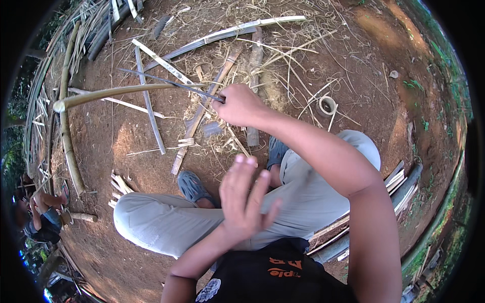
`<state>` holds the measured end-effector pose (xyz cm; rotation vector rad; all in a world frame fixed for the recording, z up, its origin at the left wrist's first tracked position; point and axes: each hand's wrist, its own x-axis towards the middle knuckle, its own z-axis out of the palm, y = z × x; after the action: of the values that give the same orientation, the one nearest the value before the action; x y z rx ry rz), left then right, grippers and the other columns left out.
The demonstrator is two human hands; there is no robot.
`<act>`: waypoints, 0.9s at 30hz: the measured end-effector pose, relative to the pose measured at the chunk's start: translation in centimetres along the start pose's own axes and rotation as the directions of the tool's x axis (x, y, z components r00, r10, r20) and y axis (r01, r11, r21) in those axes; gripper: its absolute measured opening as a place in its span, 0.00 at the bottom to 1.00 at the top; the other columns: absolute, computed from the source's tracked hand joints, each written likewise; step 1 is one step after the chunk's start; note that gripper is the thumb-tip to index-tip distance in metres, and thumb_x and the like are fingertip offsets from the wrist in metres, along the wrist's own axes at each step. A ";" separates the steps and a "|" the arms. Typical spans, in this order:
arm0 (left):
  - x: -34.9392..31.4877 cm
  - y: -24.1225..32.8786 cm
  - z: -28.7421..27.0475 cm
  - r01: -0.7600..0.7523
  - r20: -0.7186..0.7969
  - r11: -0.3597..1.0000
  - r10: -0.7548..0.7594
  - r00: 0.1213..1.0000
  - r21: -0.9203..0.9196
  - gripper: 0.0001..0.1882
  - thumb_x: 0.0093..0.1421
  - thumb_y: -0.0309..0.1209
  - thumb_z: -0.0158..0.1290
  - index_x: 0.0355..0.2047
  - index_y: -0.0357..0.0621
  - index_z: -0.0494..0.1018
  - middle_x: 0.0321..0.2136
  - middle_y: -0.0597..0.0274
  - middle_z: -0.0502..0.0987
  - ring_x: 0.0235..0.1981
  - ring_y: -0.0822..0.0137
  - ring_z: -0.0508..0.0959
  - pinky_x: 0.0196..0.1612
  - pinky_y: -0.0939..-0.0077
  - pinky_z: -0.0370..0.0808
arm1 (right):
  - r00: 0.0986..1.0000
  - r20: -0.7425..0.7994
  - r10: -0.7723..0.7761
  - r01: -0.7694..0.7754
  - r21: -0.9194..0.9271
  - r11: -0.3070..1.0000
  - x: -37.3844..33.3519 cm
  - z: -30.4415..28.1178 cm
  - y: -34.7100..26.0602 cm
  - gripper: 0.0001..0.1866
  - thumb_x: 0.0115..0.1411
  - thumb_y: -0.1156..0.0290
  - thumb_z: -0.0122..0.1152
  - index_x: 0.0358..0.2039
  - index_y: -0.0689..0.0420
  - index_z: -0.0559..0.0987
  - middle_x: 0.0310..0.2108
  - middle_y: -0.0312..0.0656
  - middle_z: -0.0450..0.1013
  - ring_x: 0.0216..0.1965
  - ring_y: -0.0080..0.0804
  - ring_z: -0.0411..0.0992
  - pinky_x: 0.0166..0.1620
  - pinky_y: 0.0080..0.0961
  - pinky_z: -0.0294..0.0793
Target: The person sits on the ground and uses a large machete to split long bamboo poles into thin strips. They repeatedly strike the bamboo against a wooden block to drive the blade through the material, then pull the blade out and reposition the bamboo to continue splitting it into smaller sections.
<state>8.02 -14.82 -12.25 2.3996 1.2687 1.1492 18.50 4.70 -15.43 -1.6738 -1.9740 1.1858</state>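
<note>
My right hand (241, 106) is closed round the dark handle of a long, thin-bladed knife (169, 81). Its blade points left and slightly away, above the bamboo pieces on the ground. Over my lap, my left hand (245, 199) is raised with its fingers apart and nothing in it. That hand is partly blurred. Below the knife lie a split bamboo piece (208, 107) and a pale bamboo strip (160, 61). A bamboo pole (118, 91) stretches left from under the blade, and a short round log (255, 60) lies just beyond my right hand.
Thin shavings (283, 45) litter the brown soil. A cut bamboo ring (327, 105) lies right of my right hand. Split bamboo (399, 182) is stacked by my right knee, with a strip pile (91, 25) at far left. Another person (43, 212) sits at the left edge.
</note>
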 end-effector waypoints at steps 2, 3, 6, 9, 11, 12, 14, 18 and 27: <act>1.7 3.2 0.6 -0.229 0.047 0.926 0.254 0.966 -0.302 0.35 0.64 0.53 0.48 0.64 0.45 0.61 0.62 0.48 0.65 0.62 0.42 0.66 0.63 0.43 0.61 | 0.998 -0.042 -0.042 0.039 -0.055 0.998 0.5 0.8 -0.5 0.18 0.61 0.61 0.56 0.26 0.65 0.81 0.19 0.52 0.75 0.23 0.43 0.76 0.33 0.42 0.75; 2.6 4.3 1.5 -0.315 0.104 0.840 0.397 0.912 -0.442 0.34 0.63 0.52 0.50 0.64 0.48 0.63 0.62 0.48 0.65 0.62 0.45 0.66 0.64 0.45 0.61 | 0.998 -0.041 -0.041 0.040 -0.033 0.999 0.8 1.0 -1.0 0.19 0.61 0.61 0.55 0.25 0.65 0.81 0.19 0.52 0.75 0.23 0.43 0.76 0.33 0.42 0.74; -1.1 4.0 4.8 -0.324 0.251 0.868 0.432 0.866 -0.377 0.26 0.60 0.45 0.56 0.54 0.46 0.73 0.58 0.48 0.70 0.59 0.48 0.71 0.60 0.52 0.67 | 0.999 0.023 -0.025 0.025 -0.004 1.000 0.2 -0.5 -1.9 0.18 0.61 0.62 0.55 0.27 0.66 0.81 0.22 0.54 0.76 0.26 0.45 0.77 0.35 0.42 0.75; -4.7 1.5 5.3 -0.278 0.110 0.956 0.288 0.951 -0.098 0.14 0.56 0.37 0.62 0.37 0.40 0.80 0.51 0.48 0.76 0.50 0.50 0.77 0.49 0.58 0.76 | 0.991 0.094 0.097 -0.091 -0.069 0.993 -0.4 -0.6 -1.9 0.17 0.61 0.63 0.56 0.30 0.66 0.82 0.26 0.55 0.78 0.30 0.46 0.79 0.40 0.41 0.76; -0.4 3.2 2.4 -0.146 0.028 0.917 0.168 0.985 -0.370 0.26 0.60 0.38 0.57 0.55 0.38 0.70 0.56 0.46 0.73 0.54 0.50 0.76 0.52 0.55 0.75 | 0.996 0.060 0.070 -0.066 -0.056 0.996 -0.4 -0.4 -1.4 0.17 0.61 0.63 0.56 0.30 0.66 0.82 0.26 0.55 0.78 0.30 0.47 0.79 0.40 0.41 0.76; 2.9 4.6 1.0 -0.148 -0.054 0.851 0.141 0.989 -0.503 0.31 0.61 0.39 0.55 0.61 0.37 0.64 0.57 0.46 0.72 0.56 0.50 0.75 0.54 0.55 0.74 | 0.999 0.040 0.027 -0.024 -0.076 0.997 -0.6 0.0 -1.6 0.16 0.61 0.63 0.56 0.31 0.66 0.82 0.26 0.55 0.78 0.30 0.47 0.79 0.39 0.42 0.76; 4.2 6.4 2.9 -0.295 0.048 0.774 0.386 0.921 -0.560 0.35 0.62 0.40 0.53 0.65 0.37 0.57 0.59 0.44 0.69 0.59 0.51 0.73 0.56 0.53 0.72 | 0.999 0.054 0.006 -0.001 -0.082 0.997 -0.8 -0.3 -1.6 0.16 0.61 0.64 0.56 0.31 0.66 0.81 0.26 0.55 0.78 0.30 0.48 0.79 0.39 0.42 0.76; -2.9 3.7 5.4 -0.278 0.106 0.890 0.335 0.936 -0.363 0.28 0.57 0.35 0.59 0.56 0.36 0.67 0.45 0.52 0.78 0.38 0.60 0.80 0.43 0.65 0.77 | 0.997 0.082 0.006 -0.002 -0.052 0.999 -1.2 -0.4 -2.0 0.15 0.60 0.66 0.56 0.29 0.66 0.82 0.25 0.56 0.78 0.29 0.48 0.79 0.38 0.42 0.76; 5.5 -8.2 -9.9 0.066 -0.842 0.956 -0.284 0.460 -0.286 0.48 0.62 0.72 0.28 0.60 0.37 0.56 0.51 0.43 0.66 0.51 0.51 0.71 0.52 0.56 0.70 | 0.992 0.061 -0.110 0.113 -0.058 0.992 -3.5 1.6 -0.3 0.14 0.58 0.66 0.57 0.28 0.66 0.82 0.24 0.59 0.77 0.30 0.55 0.78 0.41 0.45 0.76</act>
<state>-2.27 -7.29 -6.56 1.3739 1.4368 2.4573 18.19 0.85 -15.18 -1.5517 -2.1291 1.1561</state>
